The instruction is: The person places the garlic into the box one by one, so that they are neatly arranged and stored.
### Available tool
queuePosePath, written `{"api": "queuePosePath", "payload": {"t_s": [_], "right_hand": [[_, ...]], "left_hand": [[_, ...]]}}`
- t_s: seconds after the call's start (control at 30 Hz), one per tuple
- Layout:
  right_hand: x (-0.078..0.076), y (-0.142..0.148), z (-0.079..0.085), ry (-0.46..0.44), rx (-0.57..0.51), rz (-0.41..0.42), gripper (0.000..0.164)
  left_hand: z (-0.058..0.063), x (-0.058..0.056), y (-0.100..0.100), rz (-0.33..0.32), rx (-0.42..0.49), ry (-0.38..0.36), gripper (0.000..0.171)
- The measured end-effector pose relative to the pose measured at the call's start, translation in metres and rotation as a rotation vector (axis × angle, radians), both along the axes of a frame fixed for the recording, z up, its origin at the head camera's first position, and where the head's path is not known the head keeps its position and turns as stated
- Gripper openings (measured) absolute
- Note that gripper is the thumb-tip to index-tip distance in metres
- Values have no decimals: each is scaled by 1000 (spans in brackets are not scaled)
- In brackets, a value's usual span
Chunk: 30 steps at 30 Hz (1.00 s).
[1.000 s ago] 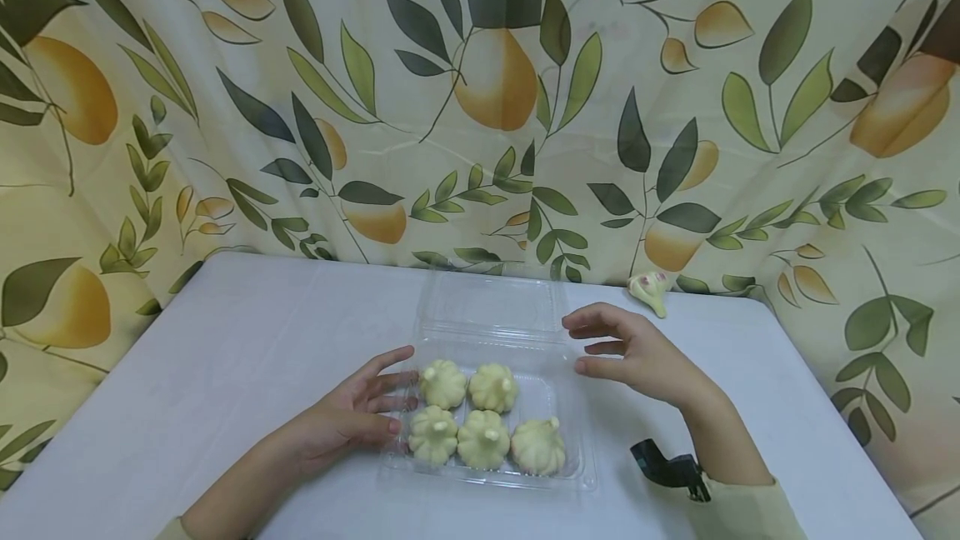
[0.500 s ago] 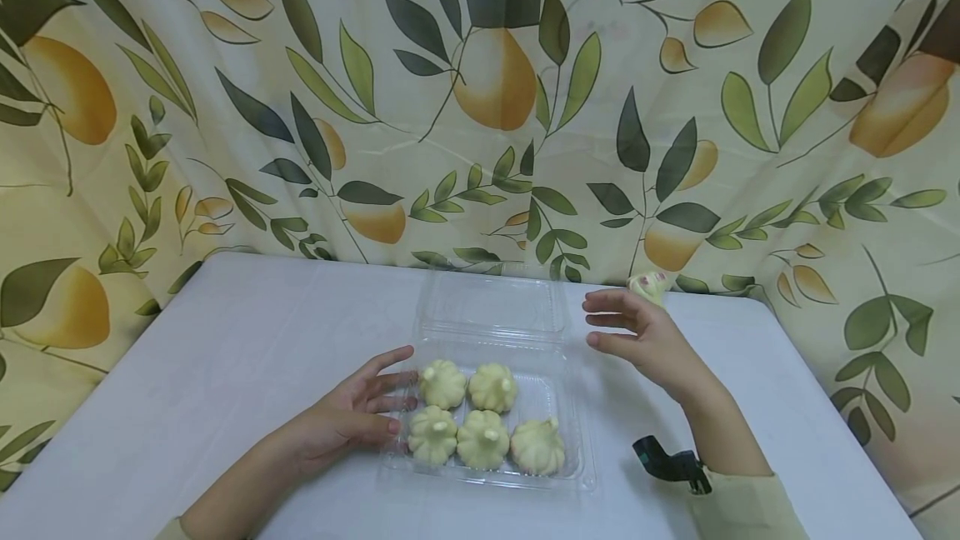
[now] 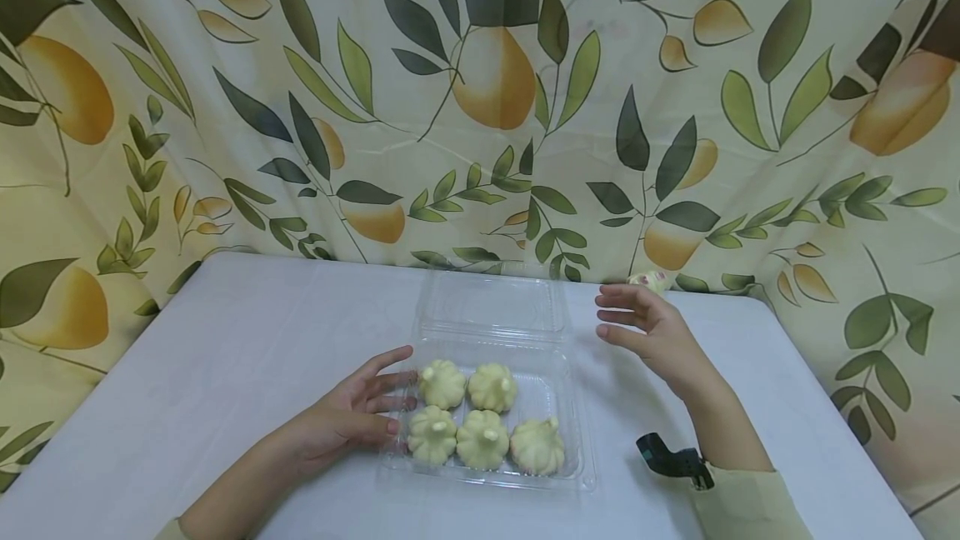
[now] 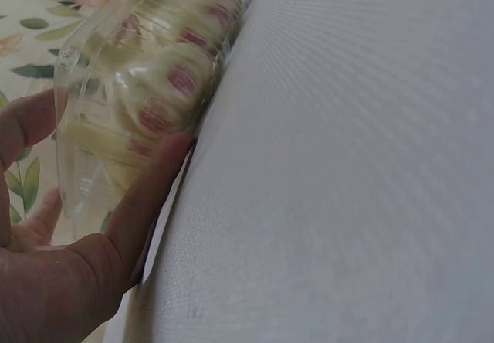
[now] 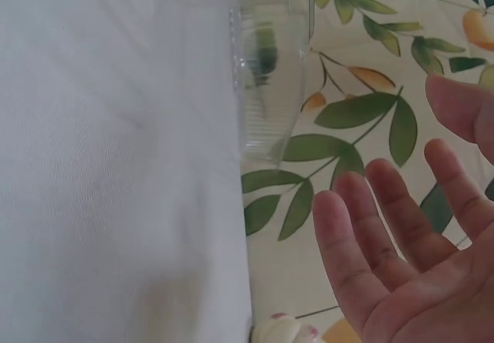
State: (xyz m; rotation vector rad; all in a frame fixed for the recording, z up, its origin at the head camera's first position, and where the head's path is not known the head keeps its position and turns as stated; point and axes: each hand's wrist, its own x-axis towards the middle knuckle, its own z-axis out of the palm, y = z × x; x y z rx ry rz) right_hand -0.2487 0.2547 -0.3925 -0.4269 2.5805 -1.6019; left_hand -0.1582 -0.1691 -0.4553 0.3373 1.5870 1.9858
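A clear plastic clamshell box (image 3: 581,473) lies with its lid (image 3: 491,307) folded back on the white table. Several pale garlic bulbs (image 3: 537,447) stand in it in two rows, and the back right spot holds none. My left hand (image 3: 341,423) touches the box's left side with spread fingers; in the left wrist view the thumb (image 4: 147,192) lies along the wall, low near the table. To the right of the lid, my right hand (image 3: 656,344) hovers with relaxed fingers, holding nothing. Behind it sits a lone garlic bulb (image 3: 651,280), partly hidden by the hand.
The white table (image 3: 300,315) ends at a curtain (image 3: 420,107) printed with fruit and leaves. A black device (image 3: 675,463) is strapped at the right wrist by the sleeve.
My right hand has moved back and to the right, away from the box, and now covers much of the lone garlic bulb. The left hand and the box have stayed put.
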Motion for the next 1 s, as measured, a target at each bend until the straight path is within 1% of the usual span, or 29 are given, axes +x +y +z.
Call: {"api": "queuePosePath", "payload": {"t_s": [0.3,0.43,0.5,0.63,0.73,1.0], "right_hand": [[-5,12,-4,-34,-11,-72,59],[-11,25,-8,-23,-19,-135,56],[-15,31,-10,-32,-28,-179,55],[-23,40,-13,-70,-44,-235,62],[-28,46,-15,-90,-37,-261,69],[-37,61,-23,-113,-49,-328,71]], "left_hand": [[-1,-1,1,-11,3,6,92],[-1,-2,2,-9,-1,5,91],[-1,-3,2,-10,-3,2,91],[-1,-2,0,-11,2,0,92],[-2,-1,-1,-10,11,-1,91],[-2,-1,1,-8,5,0,91]]}}
